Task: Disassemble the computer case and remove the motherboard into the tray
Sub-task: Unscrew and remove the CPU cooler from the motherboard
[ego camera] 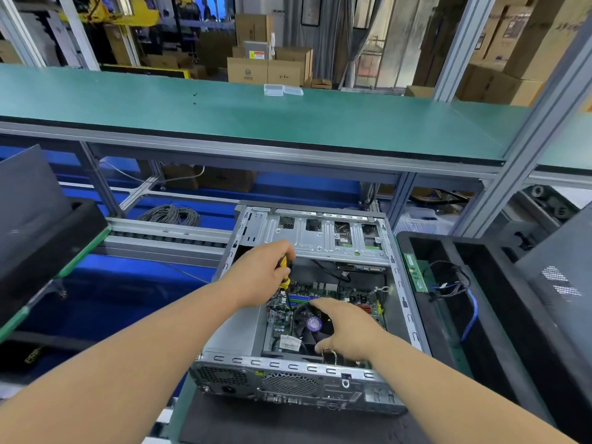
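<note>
1. The computer case [224, 334] lies open on its side, its interior facing up.
2. The left hand [259, 277] is closed around a yellow-handled screwdriver [284, 274]; the shaft points down toward the motherboard [282, 318] directly beneath the hand.
3. The right hand [349, 331] is spread, palm down, resting over the CPU fan [312, 325]; it grips nothing.
4. The motherboard sits inside the case, under both hands.
5. The black tray [499, 302] stands beside the case, on the outer side of the right hand, holding a memory module [415, 273] and loose cables [451, 280].
</note>
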